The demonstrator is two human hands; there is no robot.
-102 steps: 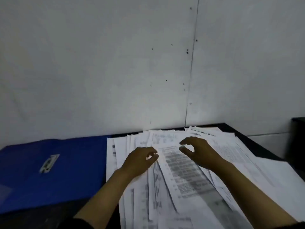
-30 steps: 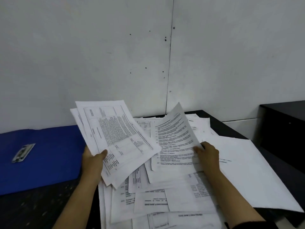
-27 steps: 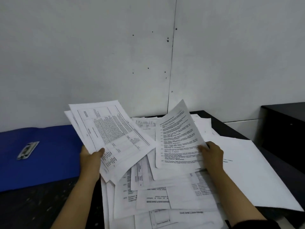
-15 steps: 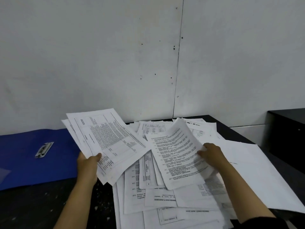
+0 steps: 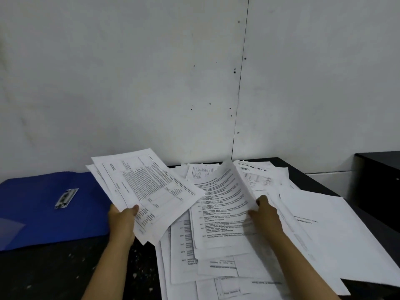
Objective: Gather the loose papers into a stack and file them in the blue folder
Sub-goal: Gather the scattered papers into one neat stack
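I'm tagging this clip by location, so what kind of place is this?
Probably an office or records room: printed papers spread over a dark desk, a blue folder with a metal clip, and a plain wall behind.

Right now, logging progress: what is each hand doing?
Left hand: closed on a few lifted sheets.
Right hand: gripping a printed page on the pile.

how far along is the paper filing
Early. Done: the left hand holds a few gathered sheets raised off the desk. In hand: the right hand is lifting another sheet. Left: most loose papers lie scattered, and nothing is in the blue folder.
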